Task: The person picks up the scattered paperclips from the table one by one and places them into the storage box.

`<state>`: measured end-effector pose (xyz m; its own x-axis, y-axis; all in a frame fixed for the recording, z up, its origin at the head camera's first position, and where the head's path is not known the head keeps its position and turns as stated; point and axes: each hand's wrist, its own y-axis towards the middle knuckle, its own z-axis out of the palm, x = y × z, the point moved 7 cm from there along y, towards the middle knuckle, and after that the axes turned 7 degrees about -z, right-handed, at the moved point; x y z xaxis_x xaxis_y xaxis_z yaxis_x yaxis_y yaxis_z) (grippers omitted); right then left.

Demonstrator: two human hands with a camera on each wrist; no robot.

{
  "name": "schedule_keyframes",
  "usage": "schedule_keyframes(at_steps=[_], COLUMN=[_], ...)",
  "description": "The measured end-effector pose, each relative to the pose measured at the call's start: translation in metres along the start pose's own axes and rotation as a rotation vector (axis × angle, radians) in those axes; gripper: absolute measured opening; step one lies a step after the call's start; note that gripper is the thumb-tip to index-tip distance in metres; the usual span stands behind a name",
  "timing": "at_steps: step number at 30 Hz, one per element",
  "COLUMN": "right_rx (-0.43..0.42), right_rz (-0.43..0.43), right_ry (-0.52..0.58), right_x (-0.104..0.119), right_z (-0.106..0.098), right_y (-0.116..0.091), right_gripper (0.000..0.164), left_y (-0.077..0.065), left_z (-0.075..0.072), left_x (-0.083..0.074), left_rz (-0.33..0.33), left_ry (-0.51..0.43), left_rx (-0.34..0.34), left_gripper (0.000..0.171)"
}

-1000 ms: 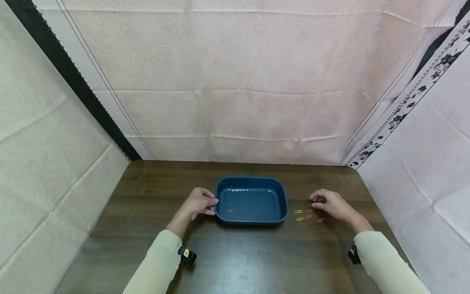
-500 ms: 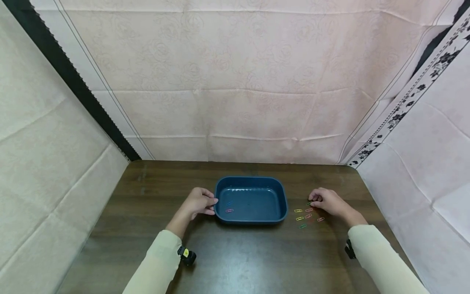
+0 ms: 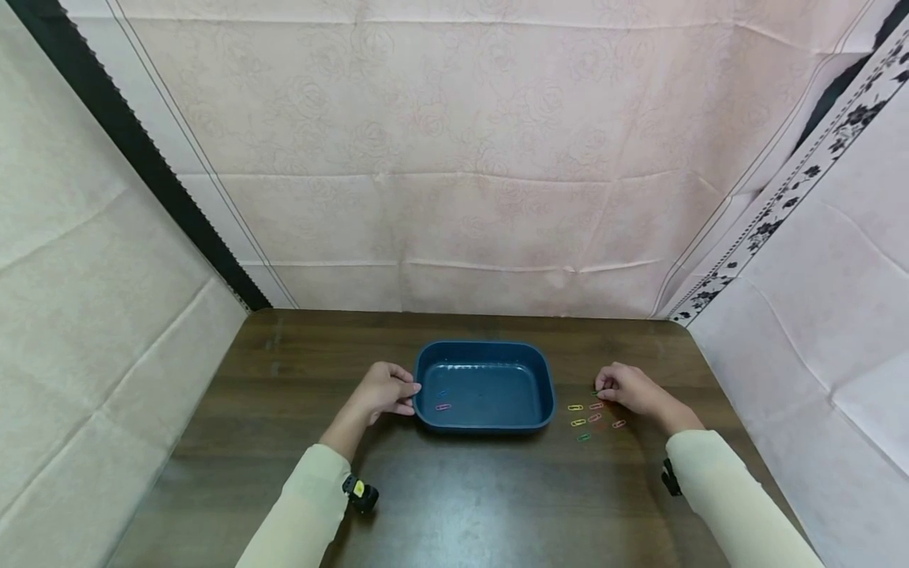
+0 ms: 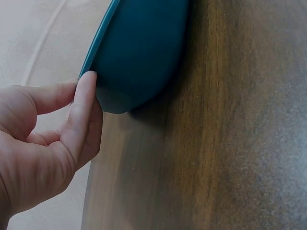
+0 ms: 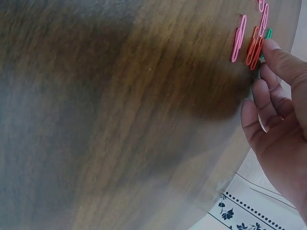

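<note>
My left hand (image 3: 386,390) pinches the left rim of a dark blue rectangular tray (image 3: 485,428); in the left wrist view thumb and finger meet on the tray's edge (image 4: 98,40). Inside the tray lie a pink paper clip (image 3: 443,407) and a faint blue paper clip (image 3: 443,393). To the right, my right hand (image 3: 632,388) is low over the table, thumb and fingertips pinching a green paper clip (image 5: 269,36), partly hidden by the thumb. Orange-red paper clips (image 5: 252,51) and a pink paper clip (image 5: 238,40) lie close by.
Between tray and right hand lie several loose clips, among them a yellow paper clip (image 3: 575,408) and a second green paper clip (image 3: 584,437). The brown wooden table (image 3: 454,497) ends at a pale cloth backdrop (image 3: 454,237), with cloth walls on both sides.
The right hand's fingers have drawn in around the green clip, and the right forearm has shifted slightly left. The left hand and tray stay put.
</note>
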<state>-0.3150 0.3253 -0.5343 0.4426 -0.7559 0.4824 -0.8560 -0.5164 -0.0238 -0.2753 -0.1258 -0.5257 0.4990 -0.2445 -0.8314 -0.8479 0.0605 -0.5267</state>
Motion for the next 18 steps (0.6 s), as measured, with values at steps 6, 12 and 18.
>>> schedule_keyframes(at_steps=[6,12,18], right_rx=[0.018,0.021,0.026], right_rz=[0.014,0.016,0.030], right_ry=[0.014,0.041,0.062], right_x=[0.0003,-0.0007,-0.0018], right_z=[0.0018,0.0032,0.0050], right_y=[0.0009,-0.0002,-0.0023], right_gripper=[0.014,0.011,0.007], left_y=[-0.0003,-0.0005,-0.0011], left_z=[-0.0003,-0.0002,-0.0001], left_x=[0.0006,0.0003,-0.0001], left_rz=[0.004,0.006,0.001], left_ry=[0.006,0.002,0.005], left_rx=[0.000,0.000,-0.001], left_gripper=[0.020,0.019,0.020])
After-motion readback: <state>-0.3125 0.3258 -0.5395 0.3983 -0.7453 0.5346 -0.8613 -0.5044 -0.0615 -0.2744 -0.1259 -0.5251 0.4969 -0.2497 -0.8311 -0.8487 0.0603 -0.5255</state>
